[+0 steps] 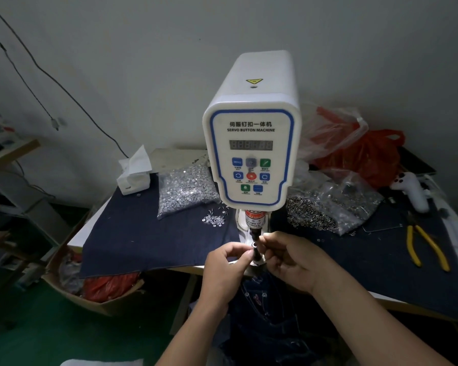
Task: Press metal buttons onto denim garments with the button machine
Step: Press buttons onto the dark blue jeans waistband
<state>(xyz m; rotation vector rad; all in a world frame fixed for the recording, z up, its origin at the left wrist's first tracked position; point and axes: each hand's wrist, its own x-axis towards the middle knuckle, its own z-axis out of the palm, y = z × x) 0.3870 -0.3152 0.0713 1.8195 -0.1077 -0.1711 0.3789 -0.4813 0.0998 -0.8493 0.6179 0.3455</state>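
Garment workshop: button machine [251, 154], bagged rivets [183, 188], pliers [426, 247].

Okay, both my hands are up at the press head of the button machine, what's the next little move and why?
Probably finish seating the part, then draw both hands clear. The left hand and right hand pinch at the punch, and no denim garment lies under it yet.

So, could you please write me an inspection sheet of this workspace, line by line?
Surface: table covered by dark denim cloth.
Job's things: button machine; jeans below the press; two bags of metal parts.
Clutter: tissue box, yellow pliers, red bags, white gun-shaped tool.
Grips: left hand and right hand both pinch at the press tip.
Cables: black cable on the wall.
Surroundings: cardboard box, green floor.
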